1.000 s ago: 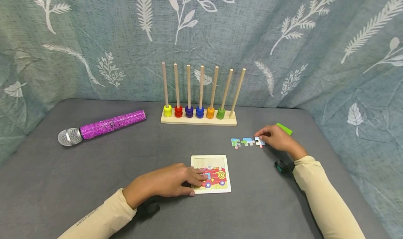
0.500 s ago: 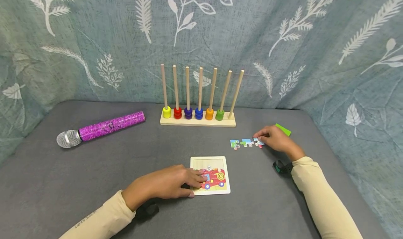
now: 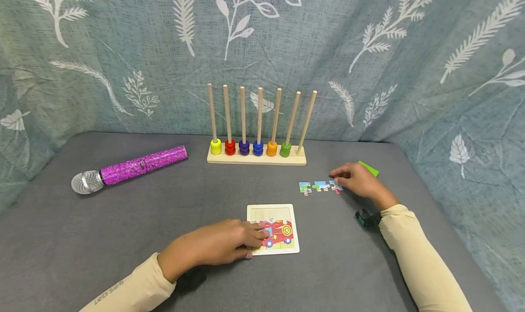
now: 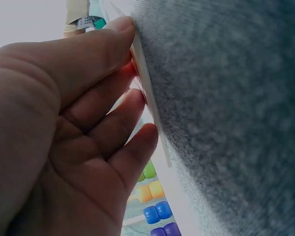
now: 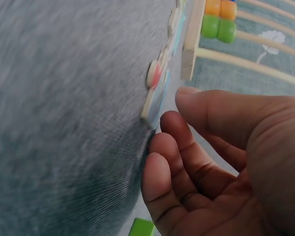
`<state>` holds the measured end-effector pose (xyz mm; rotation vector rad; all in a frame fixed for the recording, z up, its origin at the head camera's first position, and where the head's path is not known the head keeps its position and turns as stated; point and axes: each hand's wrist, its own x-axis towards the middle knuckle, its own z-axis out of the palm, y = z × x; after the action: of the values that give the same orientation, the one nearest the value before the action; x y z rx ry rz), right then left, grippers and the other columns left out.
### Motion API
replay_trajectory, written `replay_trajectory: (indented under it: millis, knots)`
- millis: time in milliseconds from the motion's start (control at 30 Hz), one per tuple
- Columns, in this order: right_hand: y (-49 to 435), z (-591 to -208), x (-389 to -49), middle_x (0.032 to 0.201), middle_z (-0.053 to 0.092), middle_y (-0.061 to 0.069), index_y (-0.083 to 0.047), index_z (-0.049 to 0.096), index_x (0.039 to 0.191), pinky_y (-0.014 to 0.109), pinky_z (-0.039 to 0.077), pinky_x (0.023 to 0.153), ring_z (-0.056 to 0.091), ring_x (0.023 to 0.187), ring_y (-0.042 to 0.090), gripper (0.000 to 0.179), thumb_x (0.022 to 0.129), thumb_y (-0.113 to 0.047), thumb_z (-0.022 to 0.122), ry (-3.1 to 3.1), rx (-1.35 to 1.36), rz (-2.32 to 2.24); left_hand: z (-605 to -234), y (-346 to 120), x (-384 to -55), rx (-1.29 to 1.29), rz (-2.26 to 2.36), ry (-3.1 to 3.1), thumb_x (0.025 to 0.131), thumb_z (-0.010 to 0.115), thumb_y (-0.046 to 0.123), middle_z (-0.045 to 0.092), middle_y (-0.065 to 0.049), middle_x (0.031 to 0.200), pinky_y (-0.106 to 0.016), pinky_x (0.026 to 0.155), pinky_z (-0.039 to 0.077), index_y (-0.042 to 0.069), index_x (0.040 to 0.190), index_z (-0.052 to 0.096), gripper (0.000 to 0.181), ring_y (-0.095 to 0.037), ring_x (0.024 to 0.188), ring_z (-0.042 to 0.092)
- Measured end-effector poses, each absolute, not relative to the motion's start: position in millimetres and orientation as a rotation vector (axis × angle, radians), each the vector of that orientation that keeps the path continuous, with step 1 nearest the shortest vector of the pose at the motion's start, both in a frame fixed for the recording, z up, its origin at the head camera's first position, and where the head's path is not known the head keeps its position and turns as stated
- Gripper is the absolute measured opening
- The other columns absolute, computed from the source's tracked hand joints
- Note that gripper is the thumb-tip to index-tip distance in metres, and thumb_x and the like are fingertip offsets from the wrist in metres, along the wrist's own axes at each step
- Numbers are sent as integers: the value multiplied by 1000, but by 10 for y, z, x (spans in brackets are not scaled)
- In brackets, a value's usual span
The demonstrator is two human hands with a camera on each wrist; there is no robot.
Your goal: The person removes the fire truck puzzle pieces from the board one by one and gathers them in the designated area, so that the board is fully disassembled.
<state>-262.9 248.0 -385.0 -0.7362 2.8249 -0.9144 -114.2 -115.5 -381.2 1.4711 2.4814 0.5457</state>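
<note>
On the grey table lies a square wooden puzzle board (image 3: 274, 207), partly filled with pieces of a red vehicle picture. My left hand (image 3: 223, 241) rests on its left side, fingers extended over the picture and thumb at the near left edge. In the left wrist view the fingertips (image 4: 148, 132) touch the board. To the right, three loose jigsaw pieces lie in a row: a left piece (image 3: 305, 187), a middle piece (image 3: 320, 186) and a right piece (image 3: 337, 188). My right hand (image 3: 358, 179) hovers at the right piece; its fingers are loosely bent, with a gap between thumb and fingertips.
A wooden peg stand (image 3: 256, 159) with coloured beads stands at the back. A sparkly purple microphone (image 3: 143, 163) lies at the left. A green block (image 3: 369, 168) lies just behind my right hand. A patterned curtain (image 3: 164, 52) hangs behind the table.
The right jigsaw piece has turned slightly beside the middle one, and my right fingertips have lifted a little from it. My left hand stays on the board. The head view has shifted slightly.
</note>
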Motion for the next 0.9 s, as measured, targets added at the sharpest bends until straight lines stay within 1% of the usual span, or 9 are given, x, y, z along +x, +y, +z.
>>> replay_trajectory:
  millis: [133, 233, 367, 500, 600, 667, 733, 833, 900]
  knots:
    - [2432, -3815, -2604, 100, 69, 18, 7, 71, 107, 39, 49, 73, 62, 86, 26, 19, 89, 2, 65, 2831, -740, -912, -3823, -1149, -1153, 1479, 590, 2469, 90, 70, 8, 60, -4, 132, -35, 99, 46, 7, 122, 69, 32, -17, 126, 52]
    - [2395, -3781, -2582, 97, 69, 15, 6, 72, 106, 39, 50, 73, 62, 85, 24, 18, 90, 2, 64, 2835, -780, -896, -3830, -1140, -1169, 1496, 649, 2450, 90, 70, 8, 62, -3, 128, -32, 98, 46, 6, 120, 70, 30, -14, 122, 54]
    - [2331, -3734, -2547, 94, 68, 12, 6, 72, 105, 38, 50, 71, 61, 83, 23, 18, 90, 1, 64, 2812, -830, -885, -3816, -1138, -1181, 1458, 754, 2486, 90, 70, 10, 64, -5, 125, -33, 97, 47, 5, 116, 72, 26, -16, 120, 57]
    - [2251, -3693, -2504, 97, 69, 12, 5, 72, 108, 35, 49, 69, 61, 81, 20, 19, 92, -2, 64, 2793, -826, -867, -3768, -1175, -1197, 1251, 811, 2688, 89, 73, 13, 62, -11, 128, -42, 98, 46, 2, 115, 71, 29, -25, 122, 56]
    - [2191, -3667, -2473, 97, 69, 12, 4, 71, 110, 33, 49, 62, 60, 70, 17, 20, 93, -3, 63, 2772, -815, -856, -3734, -1214, -1200, 1086, 769, 2819, 87, 75, 15, 59, -16, 132, -48, 99, 44, -2, 118, 68, 36, -31, 125, 52]
    - [2159, -3656, -2454, 96, 70, 11, 4, 71, 110, 33, 49, 60, 59, 66, 15, 20, 93, -4, 63, 2763, -831, -848, -3717, -1228, -1190, 1013, 720, 2858, 87, 75, 18, 56, -18, 134, -50, 100, 42, -3, 119, 67, 39, -33, 128, 49]
    - [2127, -3643, -2436, 95, 70, 10, 3, 72, 109, 33, 50, 61, 60, 66, 14, 19, 93, -4, 63, 2754, -860, -852, -3706, -1228, -1174, 942, 665, 2882, 89, 73, 24, 53, -20, 137, -53, 101, 40, -4, 121, 66, 43, -35, 130, 46]
    - [2083, -3641, -2407, 95, 71, 9, 3, 73, 106, 34, 51, 67, 63, 74, 13, 18, 92, -4, 64, 2767, -920, -860, -3691, -1207, -1149, 824, 592, 2894, 91, 69, 33, 50, -20, 141, -55, 102, 38, -4, 124, 64, 50, -37, 133, 41]
    - [2048, -3645, -2386, 96, 72, 9, 2, 74, 105, 33, 51, 67, 63, 76, 13, 17, 92, -4, 64, 2780, -951, -891, -3685, -1189, -1135, 755, 548, 2892, 92, 67, 37, 47, -19, 143, -55, 104, 35, -4, 128, 61, 54, -37, 136, 38]
